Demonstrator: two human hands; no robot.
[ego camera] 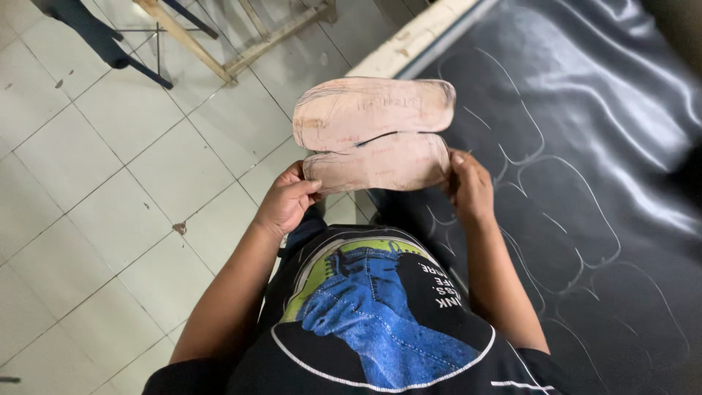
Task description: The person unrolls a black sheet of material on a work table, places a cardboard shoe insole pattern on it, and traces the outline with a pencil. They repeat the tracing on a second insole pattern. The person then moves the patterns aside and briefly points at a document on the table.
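shirt (380, 322) fills the bottom of the view, black with a blue and green print. left hand (287, 201) pinches the lower left edge of the templates (374, 135), thumb on top. right hand (470, 189) grips the lower right edge, fingers curled behind; can't see the fingertips, so how tight it grips is a guess. the templates are two tan card pieces shaped like soles, held together in the air in front of the chest, one above the other and overlapping, over the near edge of the sheet (607, 110), not laid on it.

sheet is black, glossy, spread on a table (409, 44) to the right. many sole outlines (563, 212) already traced on it in pale line, packed side by side near the right hand. upper right of the sheet looks unmarked, so tracing reads as partly done. no cuts visible. no pen seen in either hand.

beyond: tiled floor (110, 168), wooden frame (241, 36) at top.
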